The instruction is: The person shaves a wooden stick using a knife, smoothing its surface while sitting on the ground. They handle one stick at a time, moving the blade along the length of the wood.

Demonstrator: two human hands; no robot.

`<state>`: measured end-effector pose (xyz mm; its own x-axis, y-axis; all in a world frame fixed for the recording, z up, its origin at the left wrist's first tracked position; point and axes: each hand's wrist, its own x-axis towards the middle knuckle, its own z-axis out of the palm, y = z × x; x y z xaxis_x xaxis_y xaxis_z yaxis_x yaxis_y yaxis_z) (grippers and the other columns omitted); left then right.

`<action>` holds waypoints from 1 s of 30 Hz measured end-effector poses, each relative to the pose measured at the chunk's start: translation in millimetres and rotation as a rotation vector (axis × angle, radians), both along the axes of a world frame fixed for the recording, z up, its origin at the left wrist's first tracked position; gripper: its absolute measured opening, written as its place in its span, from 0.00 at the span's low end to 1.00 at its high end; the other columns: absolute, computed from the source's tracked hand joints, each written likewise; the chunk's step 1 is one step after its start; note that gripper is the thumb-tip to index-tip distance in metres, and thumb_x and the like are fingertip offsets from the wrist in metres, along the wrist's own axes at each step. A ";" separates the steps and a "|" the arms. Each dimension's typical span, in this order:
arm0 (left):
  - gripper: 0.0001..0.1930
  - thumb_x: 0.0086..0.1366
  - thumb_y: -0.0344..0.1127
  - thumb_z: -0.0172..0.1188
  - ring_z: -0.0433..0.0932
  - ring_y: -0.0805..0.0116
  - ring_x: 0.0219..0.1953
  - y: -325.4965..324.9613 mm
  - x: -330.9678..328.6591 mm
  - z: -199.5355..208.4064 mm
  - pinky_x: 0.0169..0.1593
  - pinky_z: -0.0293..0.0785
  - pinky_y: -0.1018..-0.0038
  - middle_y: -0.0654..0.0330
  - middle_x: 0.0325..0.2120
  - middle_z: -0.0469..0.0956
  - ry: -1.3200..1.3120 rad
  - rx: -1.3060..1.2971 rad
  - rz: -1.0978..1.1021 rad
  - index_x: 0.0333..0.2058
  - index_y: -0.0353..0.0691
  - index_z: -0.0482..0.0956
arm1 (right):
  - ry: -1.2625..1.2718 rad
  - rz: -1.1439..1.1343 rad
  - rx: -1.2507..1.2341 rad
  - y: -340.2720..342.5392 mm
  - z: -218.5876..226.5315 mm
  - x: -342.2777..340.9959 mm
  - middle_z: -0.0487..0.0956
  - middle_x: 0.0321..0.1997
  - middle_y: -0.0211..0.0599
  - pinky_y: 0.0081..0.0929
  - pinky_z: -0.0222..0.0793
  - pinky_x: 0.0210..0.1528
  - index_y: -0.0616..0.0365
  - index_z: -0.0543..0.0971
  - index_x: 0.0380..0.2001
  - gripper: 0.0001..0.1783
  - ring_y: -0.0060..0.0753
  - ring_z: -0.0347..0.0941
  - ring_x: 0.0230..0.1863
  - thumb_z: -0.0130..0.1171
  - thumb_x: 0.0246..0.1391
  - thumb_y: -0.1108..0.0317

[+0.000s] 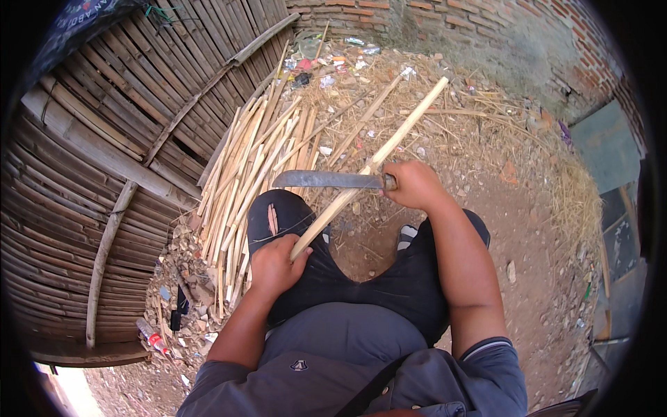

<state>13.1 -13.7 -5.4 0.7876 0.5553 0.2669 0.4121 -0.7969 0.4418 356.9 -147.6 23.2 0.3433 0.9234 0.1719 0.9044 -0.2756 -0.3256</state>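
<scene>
A: Holding what with the left grip [276, 267]?

B: Pinching the lower end of a pale wooden stick [408, 130], wrapped firmly round it between seven and eight o'clock, just beside the left knee [292, 207] in torn dark trousers.

A: And lying which way?

B: Slanting from there through the middle, up to a free end between one and two o'clock.

A: Doing what with the right grip [415, 183]?

B: Clenched in a fist on the handle [390, 183] of a machete [316, 179], between two and three o'clock. Aimed tip-first toward ten — crossing over the stick near the centre. Cannot tell whether cutting into it.

A: Seeing anything else around?

B: Yes: at ten o'clock, a heap of split sticks [258, 156] on the ground, next to a bamboo wall [139, 90]. At eight, a plastic bottle [154, 338] among rubble. Near three, dry straw [573, 201]; past one, a brick wall [479, 38].
</scene>
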 end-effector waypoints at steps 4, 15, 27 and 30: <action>0.14 0.66 0.44 0.74 0.87 0.44 0.35 0.1 -0.2 -1.2 0.39 0.81 0.53 0.50 0.31 0.86 0.003 0.002 -0.005 0.40 0.40 0.85 | -0.001 0.002 -0.009 -0.5 1.1 -1.3 0.87 0.33 0.47 0.53 0.79 0.42 0.52 0.86 0.39 0.19 0.59 0.85 0.40 0.81 0.49 0.54; 0.15 0.65 0.44 0.75 0.87 0.45 0.34 -1.3 1.7 1.4 0.38 0.82 0.55 0.51 0.31 0.86 0.010 0.026 0.003 0.41 0.40 0.86 | -0.018 0.015 -0.025 0.0 -4.4 1.6 0.86 0.31 0.46 0.53 0.79 0.41 0.50 0.85 0.39 0.19 0.58 0.85 0.39 0.80 0.50 0.54; 0.13 0.65 0.43 0.75 0.86 0.46 0.32 -0.9 2.2 0.5 0.37 0.80 0.55 0.52 0.29 0.85 -0.013 0.053 -0.010 0.39 0.41 0.85 | 0.007 0.016 -0.068 -0.1 1.7 0.3 0.87 0.32 0.46 0.53 0.79 0.42 0.50 0.86 0.40 0.19 0.57 0.85 0.39 0.80 0.50 0.54; 0.13 0.65 0.43 0.75 0.86 0.46 0.32 -0.8 2.4 1.1 0.37 0.80 0.54 0.52 0.29 0.85 -0.002 0.051 -0.010 0.39 0.41 0.85 | 0.012 0.018 -0.063 0.1 -1.5 1.5 0.87 0.33 0.46 0.52 0.80 0.43 0.50 0.86 0.40 0.19 0.57 0.86 0.40 0.81 0.49 0.54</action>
